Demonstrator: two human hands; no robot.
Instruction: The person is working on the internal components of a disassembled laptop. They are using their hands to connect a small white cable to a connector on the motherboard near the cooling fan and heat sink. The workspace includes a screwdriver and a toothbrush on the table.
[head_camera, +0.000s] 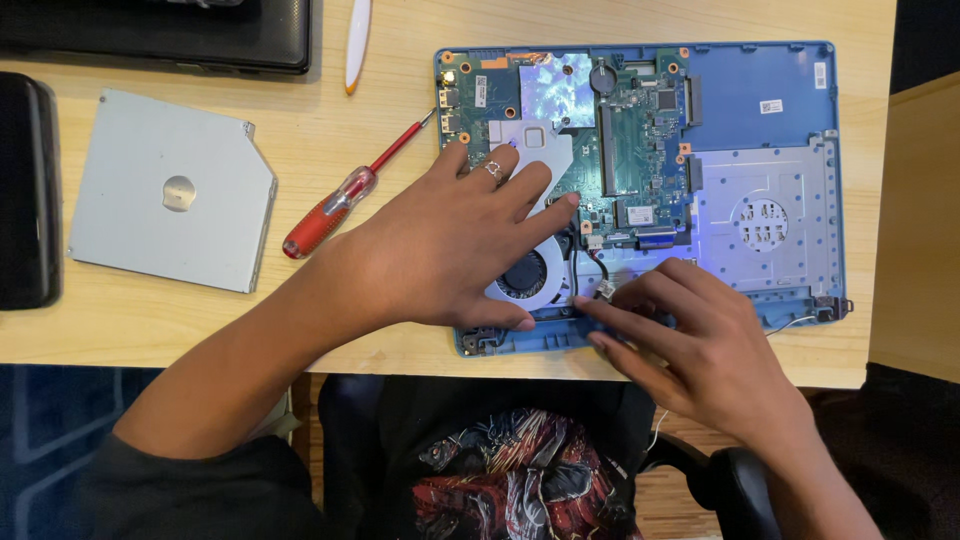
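Note:
An opened blue laptop base (760, 75) lies on the wooden table with its green circuit board (640, 140) and cooling fan (528, 275) exposed. My left hand (440, 250) lies flat with spread fingers over the fan and the silver heat sink (535, 145), a ring on one finger. My right hand (690, 340) rests at the near edge of the base, its fingertips pinching a small white connector (604, 290) on a thin black wire beside the fan.
A red-handled screwdriver (335, 205) lies left of the laptop. A grey optical drive (170, 190) sits further left, a dark device (25, 190) at the table's left edge, a black laptop (160, 35) at the back, a white pen-like tool (357, 40) beside it.

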